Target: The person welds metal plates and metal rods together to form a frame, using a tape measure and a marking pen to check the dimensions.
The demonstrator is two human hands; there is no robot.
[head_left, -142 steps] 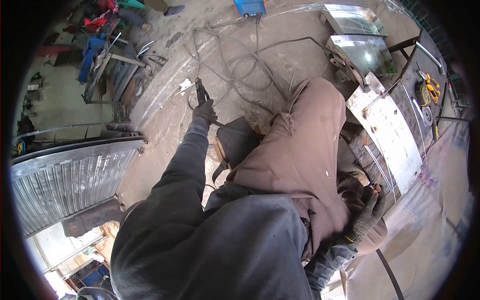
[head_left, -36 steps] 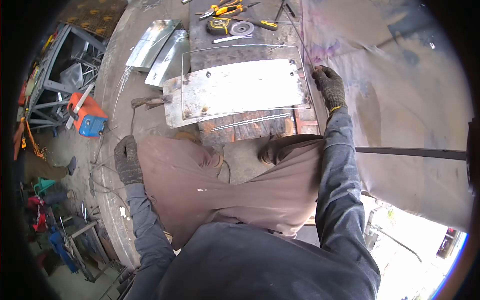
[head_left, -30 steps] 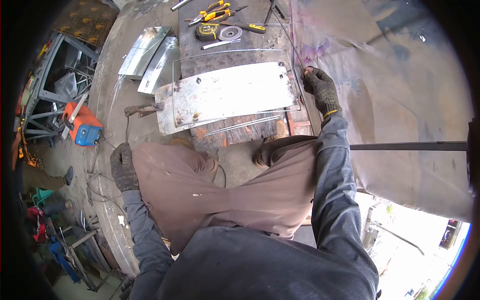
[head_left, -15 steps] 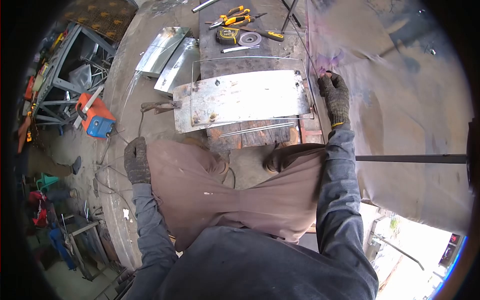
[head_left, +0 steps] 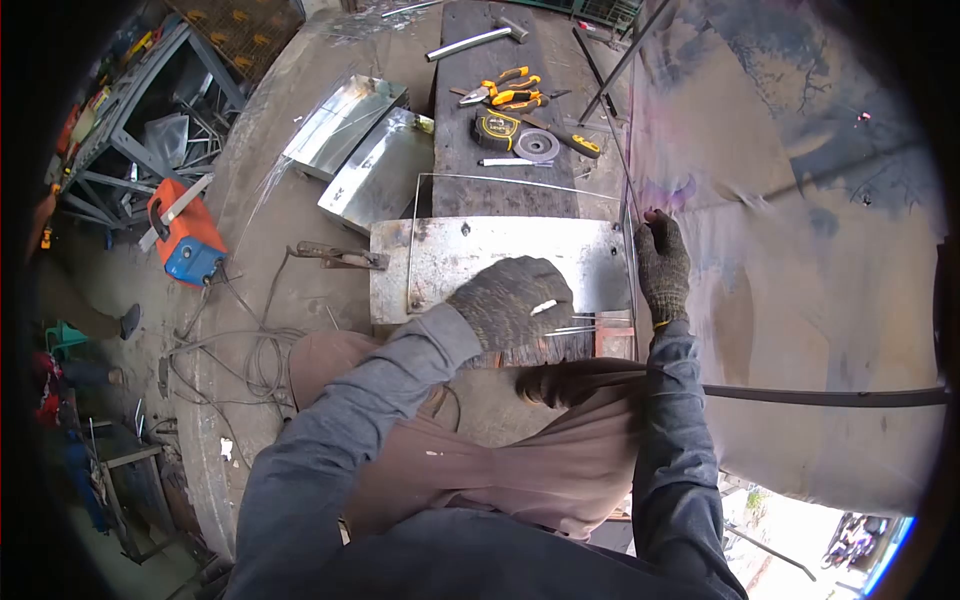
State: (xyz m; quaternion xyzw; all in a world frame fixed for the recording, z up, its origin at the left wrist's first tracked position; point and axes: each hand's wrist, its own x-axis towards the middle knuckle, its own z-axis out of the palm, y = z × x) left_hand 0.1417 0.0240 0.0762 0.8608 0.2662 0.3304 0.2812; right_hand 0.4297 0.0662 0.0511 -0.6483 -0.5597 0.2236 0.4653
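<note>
My left hand (head_left: pixel 512 302), in a dark knitted glove, hovers over or rests on the front of the flat metal sheet (head_left: pixel 500 238). Its fingers curl downward, and whatever is in them is hidden; a small white bit shows at the glove. My right hand (head_left: pixel 662 262), gloved too, is closed beside the sheet's right end, with a thin dark rod (head_left: pixel 628 165) rising from its fingertips. A thin wire rectangle (head_left: pixel 520 181) lies across the sheet. Clamped to the sheet's left edge is a rusty welding clamp (head_left: pixel 335 255) with a cable.
On the dark plank (head_left: pixel 470 120) lie a hammer (head_left: pixel 480 42), pliers (head_left: pixel 500 90), a tape measure (head_left: pixel 496 128), a grinding disc (head_left: pixel 537 146) and a white marker (head_left: pixel 500 162). Metal boxes (head_left: pixel 370 165) stand left of it. An orange-blue machine (head_left: pixel 185 235) sits farther left. A large sheet (head_left: pixel 800 250) borders the right.
My left hand has moved from beside my left knee up and right, over the metal sheet. My right hand stays beside the sheet's right end. The view has tilted upward, showing the hammer.
</note>
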